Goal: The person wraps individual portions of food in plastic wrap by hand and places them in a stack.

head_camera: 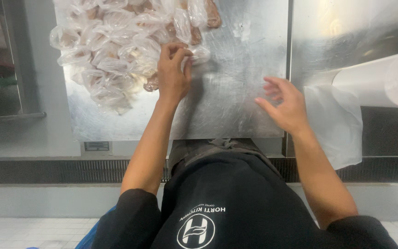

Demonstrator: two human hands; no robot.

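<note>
A scratched steel worktop (236, 106) is seen spread beneath both hands. To the right of the right hand, a large roll of thin plastic bags (383, 78) is mounted, with one loose bag (337, 124) hanging down from it just beside that wrist. Up and to the left of the left hand, a heap of small clear bags filled with brownish pieces of food (111, 50) is piled on the steel.

The left hand (173, 76) is closed in a pinch on the nearest small filled bag (199, 54) at the edge of the heap. The right hand (284, 103) is held open above the bare steel, fingers spread, nothing in it.

The pinched bag is judged light, soft and limp; its film is thin, likely slippery and easily torn. It would best be taken at the gathered neck or cupped from below, rather than squeezed at the contents.
</note>
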